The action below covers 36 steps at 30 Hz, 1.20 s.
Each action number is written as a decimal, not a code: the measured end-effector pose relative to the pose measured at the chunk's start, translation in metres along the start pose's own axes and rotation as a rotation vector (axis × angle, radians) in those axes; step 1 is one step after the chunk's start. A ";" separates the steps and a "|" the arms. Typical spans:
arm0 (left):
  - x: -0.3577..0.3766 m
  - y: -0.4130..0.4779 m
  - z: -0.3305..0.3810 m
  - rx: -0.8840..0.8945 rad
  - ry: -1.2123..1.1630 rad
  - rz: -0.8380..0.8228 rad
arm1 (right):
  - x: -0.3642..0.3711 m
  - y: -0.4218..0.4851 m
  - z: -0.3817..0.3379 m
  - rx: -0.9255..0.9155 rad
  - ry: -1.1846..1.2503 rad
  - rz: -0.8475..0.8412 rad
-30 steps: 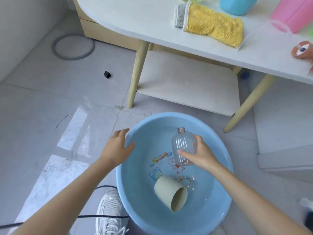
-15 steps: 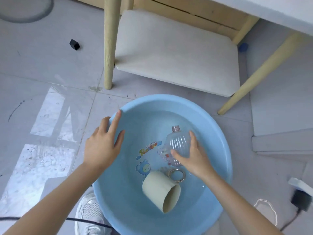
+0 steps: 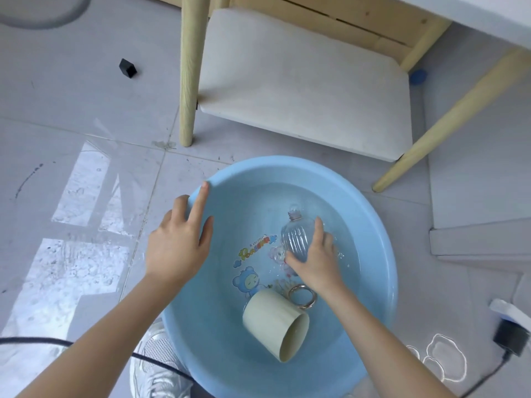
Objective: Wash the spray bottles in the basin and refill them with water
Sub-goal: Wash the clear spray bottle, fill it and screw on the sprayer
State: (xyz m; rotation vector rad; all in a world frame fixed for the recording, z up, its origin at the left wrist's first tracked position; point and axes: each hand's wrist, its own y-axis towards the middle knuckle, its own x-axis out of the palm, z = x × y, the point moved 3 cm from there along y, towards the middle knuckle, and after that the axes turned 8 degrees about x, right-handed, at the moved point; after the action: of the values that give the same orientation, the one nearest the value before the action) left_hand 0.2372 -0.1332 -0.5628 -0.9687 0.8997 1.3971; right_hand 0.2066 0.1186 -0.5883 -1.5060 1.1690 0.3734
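A round blue basin [image 3: 376, 225] with shallow water sits on the floor in front of me. A clear ribbed spray bottle [image 3: 296, 237], without its sprayer, lies in the water at the basin's right side, neck pointing away. My right hand [image 3: 316, 259] grips its lower body, fingers wrapped round it. My left hand [image 3: 181, 242] rests on the basin's left rim with fingers spread and straight.
A cream mug [image 3: 273, 323] with a metal ring handle lies on its side in the basin, mouth toward me. A wooden table leg [image 3: 189, 70] and low shelf [image 3: 304, 81] stand just beyond. A shoe [image 3: 155, 369], a black cable and a charger [image 3: 511, 337] lie near.
My right hand has lowered the bottle from above the basin down into the water. My left hand moved onto the rim. The view tilted down and closer.
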 end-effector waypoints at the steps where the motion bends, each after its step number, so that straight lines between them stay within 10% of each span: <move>1: 0.000 0.000 0.000 0.000 0.004 0.003 | 0.001 0.001 -0.001 0.006 -0.011 0.007; 36: 0.001 0.001 0.003 -0.017 0.029 0.058 | 0.009 0.003 -0.009 0.001 -0.130 0.100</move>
State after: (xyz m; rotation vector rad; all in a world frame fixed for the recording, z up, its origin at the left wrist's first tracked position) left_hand 0.2365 -0.1302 -0.5629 -0.9850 0.9458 1.4449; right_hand 0.2049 0.1066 -0.5937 -1.4040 1.1437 0.5311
